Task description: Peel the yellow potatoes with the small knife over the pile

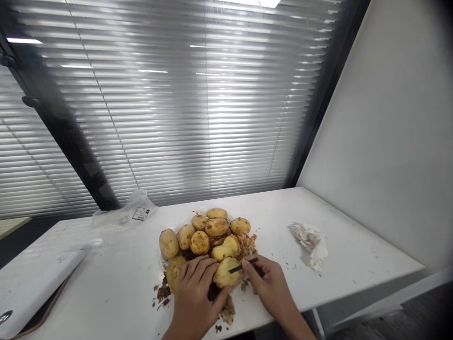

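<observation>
A pile of potatoes (217, 227) lies near the middle of the white table, with brown peelings around it. My left hand (198, 290) is closed around the left side of a pale, partly peeled potato (226, 272) at the front of the pile. In a pinch, my right hand (265, 281) holds a thin dark blade (235, 269), its tip against the potato's face. Another potato (174, 272) sits just left of my left fingers. What lies under my left palm is hidden.
A clear plastic bag (125, 212) with a label lies at the back left. Crumpled tissue (311, 243) is on the right. A white flat device (44, 288) rests at the left edge. Blinds (212, 118) stand behind the table (276, 212), a wall (382, 141) to the right.
</observation>
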`<action>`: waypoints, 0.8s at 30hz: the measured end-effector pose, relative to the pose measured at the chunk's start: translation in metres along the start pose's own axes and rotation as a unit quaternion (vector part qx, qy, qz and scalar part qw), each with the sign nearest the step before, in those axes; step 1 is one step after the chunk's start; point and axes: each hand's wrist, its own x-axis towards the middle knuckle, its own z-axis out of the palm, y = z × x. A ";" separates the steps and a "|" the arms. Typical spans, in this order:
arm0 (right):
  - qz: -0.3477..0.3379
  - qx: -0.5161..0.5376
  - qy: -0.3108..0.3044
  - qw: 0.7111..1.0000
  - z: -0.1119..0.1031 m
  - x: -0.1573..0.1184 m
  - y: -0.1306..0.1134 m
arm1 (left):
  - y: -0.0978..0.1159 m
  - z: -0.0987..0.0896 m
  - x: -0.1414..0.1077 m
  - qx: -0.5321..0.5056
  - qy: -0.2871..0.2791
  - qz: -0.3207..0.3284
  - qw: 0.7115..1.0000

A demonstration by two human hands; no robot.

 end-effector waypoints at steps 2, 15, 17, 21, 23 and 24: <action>-0.012 -0.030 0.023 0.999 -0.002 -0.001 -0.001 | 0.000 0.001 0.000 -0.005 0.008 -0.007 1.000; -0.017 -0.070 0.013 0.997 -0.003 -0.006 -0.004 | -0.002 0.000 -0.001 0.001 -0.003 0.000 1.000; -0.023 -0.084 0.031 0.996 -0.004 -0.006 -0.006 | -0.002 0.000 -0.001 0.015 -0.005 0.008 1.000; -0.019 -0.067 0.005 0.998 -0.007 -0.005 -0.007 | -0.004 -0.001 -0.001 0.040 -0.015 0.026 0.999; -0.019 -0.087 0.020 0.996 -0.008 -0.003 -0.006 | -0.005 -0.001 -0.001 0.048 -0.020 0.033 0.998; -0.013 -0.087 0.028 0.996 -0.009 -0.003 -0.005 | -0.005 0.000 -0.001 0.050 -0.020 0.034 0.998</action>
